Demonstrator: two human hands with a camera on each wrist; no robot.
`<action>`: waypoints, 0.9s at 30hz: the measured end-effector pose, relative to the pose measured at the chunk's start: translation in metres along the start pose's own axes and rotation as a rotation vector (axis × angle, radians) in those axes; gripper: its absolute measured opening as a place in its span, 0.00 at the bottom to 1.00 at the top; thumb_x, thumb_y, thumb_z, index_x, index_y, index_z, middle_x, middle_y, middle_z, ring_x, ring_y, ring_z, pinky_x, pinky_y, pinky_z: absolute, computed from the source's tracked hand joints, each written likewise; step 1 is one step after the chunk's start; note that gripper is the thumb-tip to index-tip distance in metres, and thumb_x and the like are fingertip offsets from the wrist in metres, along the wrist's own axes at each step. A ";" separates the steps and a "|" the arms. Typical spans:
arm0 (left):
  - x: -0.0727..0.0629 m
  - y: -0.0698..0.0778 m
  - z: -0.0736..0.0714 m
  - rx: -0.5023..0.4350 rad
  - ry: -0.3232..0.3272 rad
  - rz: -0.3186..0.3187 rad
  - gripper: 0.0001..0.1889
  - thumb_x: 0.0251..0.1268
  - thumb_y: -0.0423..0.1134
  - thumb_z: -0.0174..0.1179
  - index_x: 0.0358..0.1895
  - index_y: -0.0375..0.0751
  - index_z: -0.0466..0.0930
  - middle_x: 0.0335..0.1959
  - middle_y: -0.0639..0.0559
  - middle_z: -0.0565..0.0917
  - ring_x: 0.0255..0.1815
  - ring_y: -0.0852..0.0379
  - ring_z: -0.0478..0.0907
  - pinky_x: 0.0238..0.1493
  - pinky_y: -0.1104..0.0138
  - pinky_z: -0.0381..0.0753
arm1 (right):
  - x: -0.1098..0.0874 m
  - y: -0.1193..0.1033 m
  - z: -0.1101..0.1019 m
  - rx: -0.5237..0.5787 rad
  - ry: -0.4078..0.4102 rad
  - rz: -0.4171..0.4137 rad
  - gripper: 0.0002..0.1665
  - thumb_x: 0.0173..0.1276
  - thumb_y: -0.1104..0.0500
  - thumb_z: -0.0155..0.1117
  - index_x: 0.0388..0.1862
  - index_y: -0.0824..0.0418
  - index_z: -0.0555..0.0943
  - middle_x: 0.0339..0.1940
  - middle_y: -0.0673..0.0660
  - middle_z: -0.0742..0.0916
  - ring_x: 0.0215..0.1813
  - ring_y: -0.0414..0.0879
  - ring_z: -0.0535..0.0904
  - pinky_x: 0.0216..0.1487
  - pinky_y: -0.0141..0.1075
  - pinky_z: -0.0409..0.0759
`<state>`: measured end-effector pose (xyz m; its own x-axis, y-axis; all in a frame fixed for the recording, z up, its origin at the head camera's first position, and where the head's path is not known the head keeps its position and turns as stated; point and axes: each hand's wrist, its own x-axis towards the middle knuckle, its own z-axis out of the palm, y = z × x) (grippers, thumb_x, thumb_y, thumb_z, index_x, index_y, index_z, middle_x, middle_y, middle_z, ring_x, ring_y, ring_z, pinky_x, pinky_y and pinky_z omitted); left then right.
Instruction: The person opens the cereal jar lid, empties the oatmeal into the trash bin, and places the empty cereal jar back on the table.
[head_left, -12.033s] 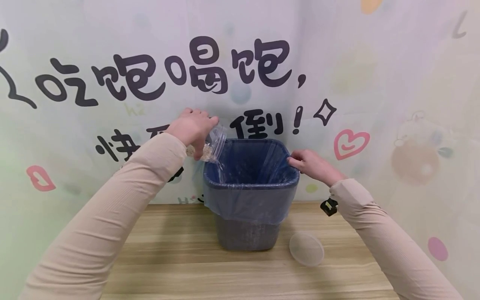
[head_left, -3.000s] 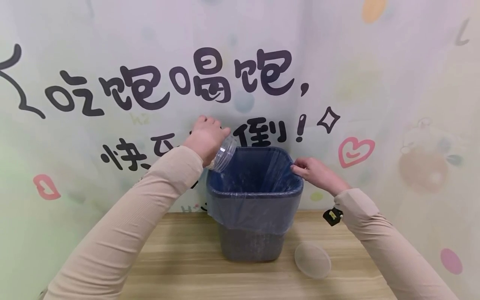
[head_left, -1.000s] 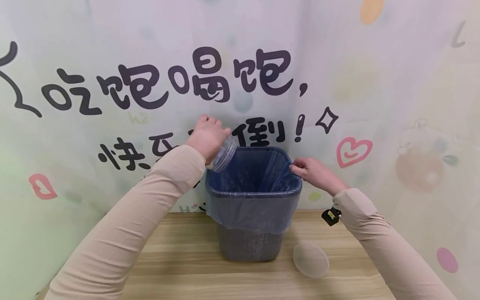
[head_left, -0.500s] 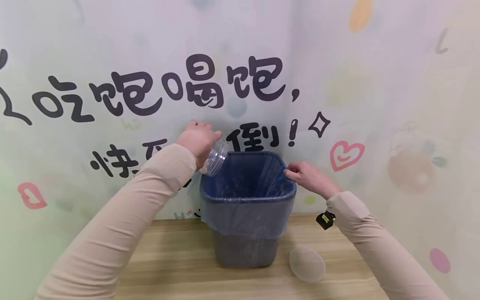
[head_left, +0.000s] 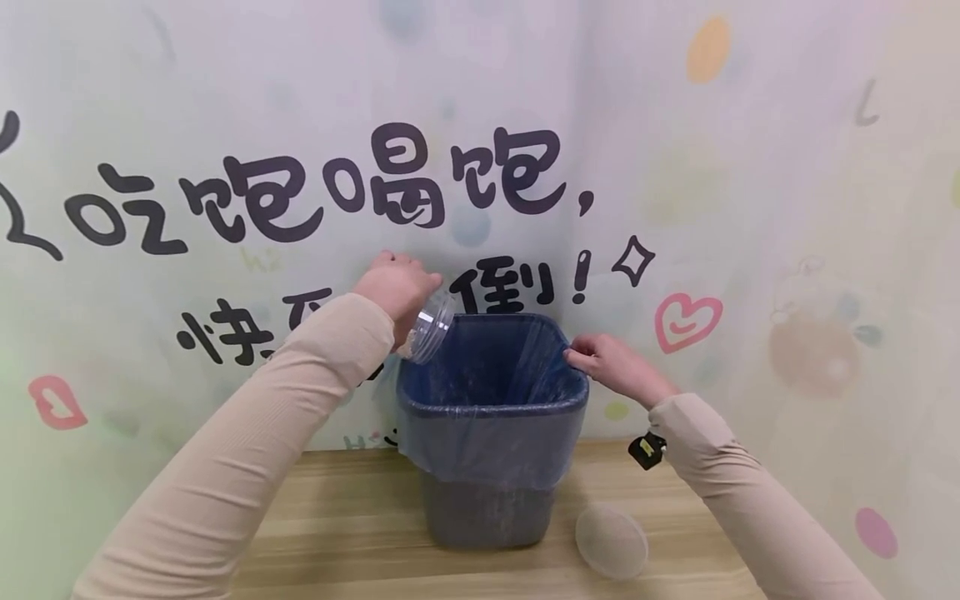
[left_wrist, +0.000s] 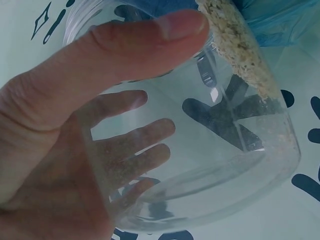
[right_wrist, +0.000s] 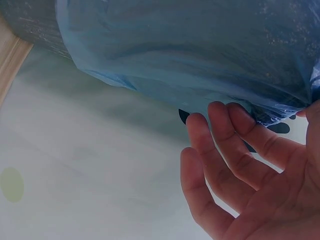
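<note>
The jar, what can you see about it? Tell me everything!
The jar is clear and round, maybe plastic, with a ridged neck and open mouth. It's tipped, mouth at the left edge of the bin; I can't tell if they touch. The left hand grips it. Pale, flaky bits lie along its lower side.

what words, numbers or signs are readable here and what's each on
"吃饱喝饱," on the wall, upper line.
"快 … 倒!" on the wall, lower line; left hand and sleeve hide some between.
Pale marks like "h2", "H" and "L" on the wall: too faint for certainty.
Yellow patch on the black wrist device: too small to read.
Bin, jar, lid: no text seen.
</note>
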<state>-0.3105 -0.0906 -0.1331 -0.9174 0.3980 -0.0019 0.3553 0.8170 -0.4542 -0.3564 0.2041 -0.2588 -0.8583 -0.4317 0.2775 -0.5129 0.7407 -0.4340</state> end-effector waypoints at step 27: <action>0.003 0.012 -0.005 0.077 0.002 -0.023 0.43 0.38 0.38 0.78 0.65 0.43 0.68 0.58 0.41 0.75 0.58 0.42 0.69 0.60 0.52 0.64 | 0.000 0.001 0.001 0.016 0.010 -0.010 0.13 0.72 0.59 0.55 0.30 0.66 0.79 0.23 0.52 0.78 0.28 0.46 0.71 0.31 0.38 0.70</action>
<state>-0.3083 -0.0775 -0.1342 -0.9249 0.3800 0.0114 0.3188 0.7916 -0.5213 -0.3564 0.2041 -0.2604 -0.8528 -0.4342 0.2902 -0.5220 0.7278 -0.4448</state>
